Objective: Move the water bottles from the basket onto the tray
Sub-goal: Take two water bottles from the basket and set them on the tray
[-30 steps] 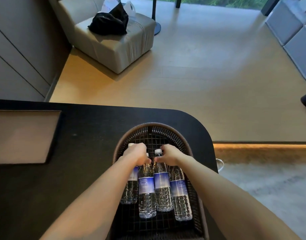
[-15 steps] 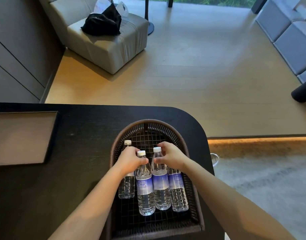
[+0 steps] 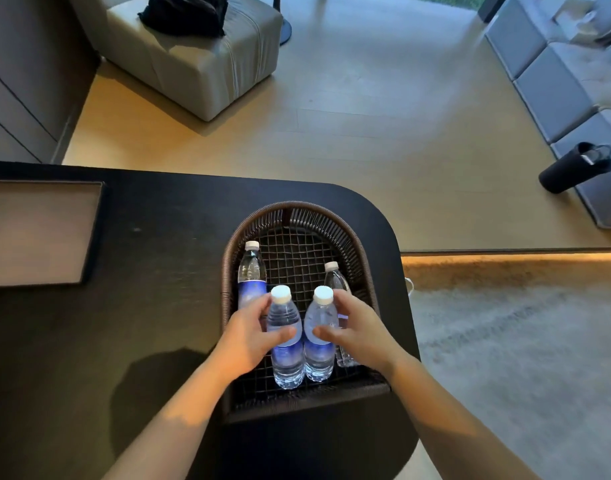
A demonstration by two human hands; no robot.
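A dark wicker basket [image 3: 299, 211] stands on the black table [image 3: 165, 244] and holds several clear water bottles with white caps and blue labels. My left hand [image 3: 247, 336] grips one bottle [image 3: 286, 355] around its middle. My right hand [image 3: 357, 329] grips the bottle beside it [image 3: 319, 351]. Both held bottles are raised and tilted toward me above the basket floor. A third bottle [image 3: 251, 277] lies along the basket's left wall, and a fourth [image 3: 336, 278] lies by the right wall, partly hidden behind my right hand. The tray [image 3: 37, 233], flat and brown with a dark rim, sits at the table's left.
The table ends in a rounded corner just right of the basket, with a grey rug [image 3: 522, 358] below. Beyond it lie a wooden floor, a grey ottoman [image 3: 193, 60] with a black bag, a grey sofa [image 3: 574, 74] and a dark flask [image 3: 574, 166].
Both hands slid from the bottle necks to the bodies and lifted the two middle bottles up toward me. The outer two bottles stay lying in the basket.
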